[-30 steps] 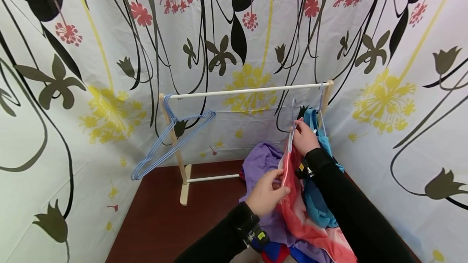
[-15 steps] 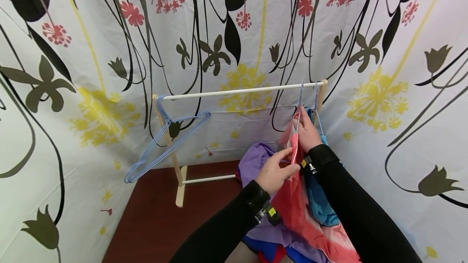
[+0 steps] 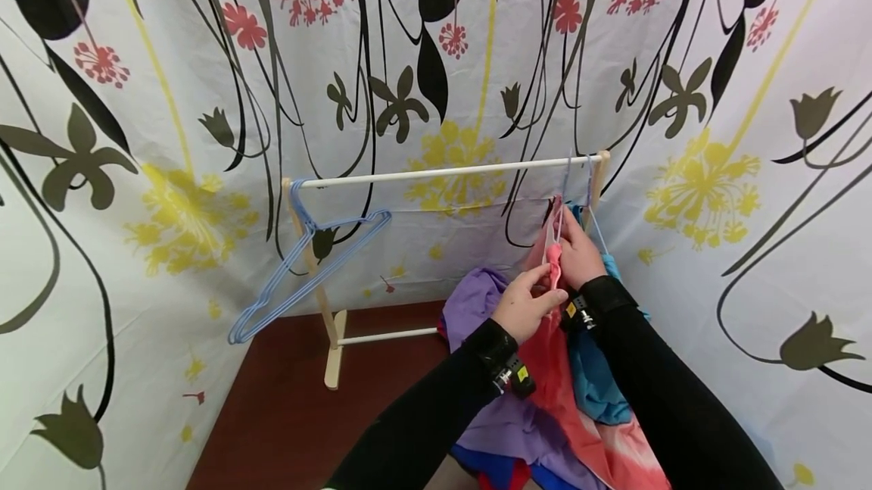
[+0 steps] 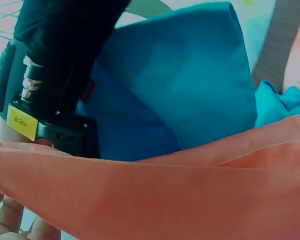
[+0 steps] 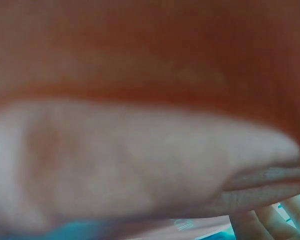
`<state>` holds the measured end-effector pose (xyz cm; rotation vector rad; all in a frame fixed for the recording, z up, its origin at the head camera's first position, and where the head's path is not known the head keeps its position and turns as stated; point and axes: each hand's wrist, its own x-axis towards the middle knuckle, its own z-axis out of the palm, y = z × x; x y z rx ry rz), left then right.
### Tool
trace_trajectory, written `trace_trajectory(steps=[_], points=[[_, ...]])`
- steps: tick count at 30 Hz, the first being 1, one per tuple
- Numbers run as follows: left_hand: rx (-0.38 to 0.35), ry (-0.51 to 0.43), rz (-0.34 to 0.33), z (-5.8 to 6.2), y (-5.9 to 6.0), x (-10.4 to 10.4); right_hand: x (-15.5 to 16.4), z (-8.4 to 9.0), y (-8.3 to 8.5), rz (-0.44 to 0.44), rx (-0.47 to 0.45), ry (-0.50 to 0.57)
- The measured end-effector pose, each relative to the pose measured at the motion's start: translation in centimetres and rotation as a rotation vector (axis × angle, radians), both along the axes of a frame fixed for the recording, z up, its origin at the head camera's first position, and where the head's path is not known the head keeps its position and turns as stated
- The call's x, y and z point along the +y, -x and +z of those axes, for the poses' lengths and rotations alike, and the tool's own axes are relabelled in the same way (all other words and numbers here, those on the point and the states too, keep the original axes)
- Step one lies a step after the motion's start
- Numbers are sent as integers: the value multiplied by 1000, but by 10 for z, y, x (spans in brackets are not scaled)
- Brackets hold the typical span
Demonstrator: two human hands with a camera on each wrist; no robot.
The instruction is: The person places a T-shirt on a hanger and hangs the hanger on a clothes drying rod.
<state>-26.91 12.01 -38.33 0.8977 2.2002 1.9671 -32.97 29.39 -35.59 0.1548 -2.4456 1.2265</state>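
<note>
A coral-red garment with white patches (image 3: 548,369) hangs down beneath a light-blue hanger (image 3: 568,179), whose hook reaches the white rod. My left hand (image 3: 524,307) pinches the garment's edge below the hanger's shoulder. Just above it, my right hand (image 3: 579,254) grips the upper part of the cloth at the hanger; its fingertips are partly hidden. In the left wrist view, the coral cloth (image 4: 165,200) crosses before a teal-blue garment (image 4: 190,75). Blurred coral cloth (image 5: 140,45) and a finger close to the lens fill the right wrist view.
Several blue hangers (image 3: 313,270) hang at the left end of the wooden rack's rod (image 3: 443,171). A blue garment (image 3: 599,376) hangs at the right end. Purple cloth (image 3: 477,301) and blue-red cloth (image 3: 497,467) lie on the dark red table (image 3: 272,414). Flowered curtains surround it.
The hanger has shifted right and up to the rod, with the coral garment. Both hands moved right; the left hand rose closer to the right one. The garment's edge is now bunched between them.
</note>
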Motion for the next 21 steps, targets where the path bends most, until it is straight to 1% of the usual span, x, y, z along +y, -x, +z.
trace_trajectory(steps=[5,8,10,13,17,19,21], points=[[25,26,8,1,4,7,5,4,0,1,-2,-3],[8,9,6,3,5,11,6,7,3,4,-7,-12],[-18,-9,5,3,7,13,7,7,4,9,-14,-14],[-37,-19,9,1,8,16,9,3,4,3,-31,-10],[-40,2,10,-6,9,22,13,-6,3,-6,-69,9],[-36,17,4,-9,10,26,16,-10,1,-6,-74,9],[-16,50,14,-10,10,29,19,-13,0,-12,-68,7]])
